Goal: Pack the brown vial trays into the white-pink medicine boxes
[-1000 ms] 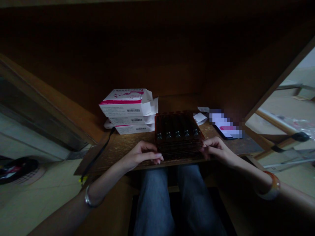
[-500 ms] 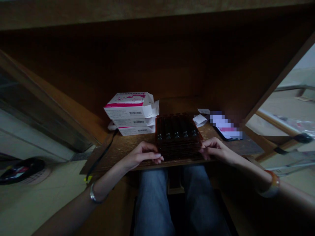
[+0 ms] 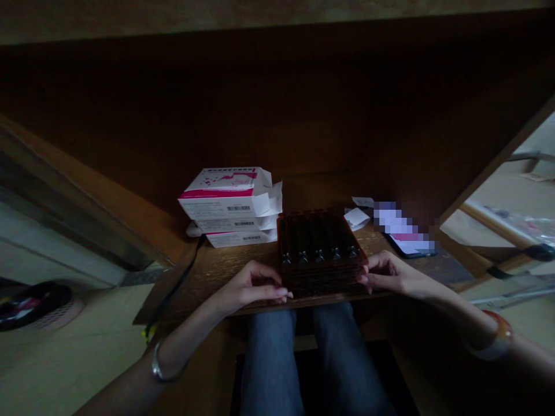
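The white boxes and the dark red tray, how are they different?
The white boxes are pale with pink stripes and barcodes, while the dark red tray is dark. The top box has a loose flap, while the tray shows a row of small bottles. The boxes sit further back, while the tray lies between the left hand and right hand. Both are stacked in layers on the wooden desk.

Trays point(image 3: 321, 254): translucent amber plastic, glossy; boxes point(image 3: 229, 199): white card, smooth, matt; desk point(image 3: 217, 283): brown wood, rough grain; jeans point(image 3: 273, 364): blue denim cloth; bracelet point(image 3: 159, 370): polished silvery metal; phone point(image 3: 410, 248): glossy glass.
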A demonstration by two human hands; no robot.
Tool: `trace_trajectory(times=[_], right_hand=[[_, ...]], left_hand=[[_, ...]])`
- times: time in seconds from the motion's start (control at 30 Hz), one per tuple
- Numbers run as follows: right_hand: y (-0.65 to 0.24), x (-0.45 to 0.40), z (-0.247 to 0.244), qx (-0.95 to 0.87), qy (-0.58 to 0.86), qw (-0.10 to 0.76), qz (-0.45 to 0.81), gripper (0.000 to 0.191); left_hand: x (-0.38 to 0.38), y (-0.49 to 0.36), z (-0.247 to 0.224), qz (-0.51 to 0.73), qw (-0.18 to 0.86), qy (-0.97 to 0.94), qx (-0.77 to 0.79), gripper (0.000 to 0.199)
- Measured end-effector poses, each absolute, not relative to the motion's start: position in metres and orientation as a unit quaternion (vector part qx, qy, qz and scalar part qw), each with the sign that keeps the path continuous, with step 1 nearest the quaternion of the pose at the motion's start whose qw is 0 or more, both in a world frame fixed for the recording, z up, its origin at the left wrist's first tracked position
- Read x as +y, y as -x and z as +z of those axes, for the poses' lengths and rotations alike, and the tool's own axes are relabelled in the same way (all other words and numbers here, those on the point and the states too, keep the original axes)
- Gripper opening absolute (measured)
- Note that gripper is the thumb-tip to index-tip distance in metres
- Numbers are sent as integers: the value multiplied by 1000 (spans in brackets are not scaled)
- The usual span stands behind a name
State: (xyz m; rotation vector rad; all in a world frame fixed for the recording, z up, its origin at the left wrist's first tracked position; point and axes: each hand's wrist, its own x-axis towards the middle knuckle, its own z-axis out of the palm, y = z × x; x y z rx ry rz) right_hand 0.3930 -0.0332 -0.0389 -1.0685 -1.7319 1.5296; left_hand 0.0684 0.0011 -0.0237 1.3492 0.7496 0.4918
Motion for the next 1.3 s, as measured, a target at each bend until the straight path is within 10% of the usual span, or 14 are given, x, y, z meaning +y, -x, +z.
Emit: trace_trajectory(times=[1.3], right_hand=[[-394,-34,-45,-702,419,305,490,51]], left_hand=[[2,-72,-23,230,661,-632,333,22]])
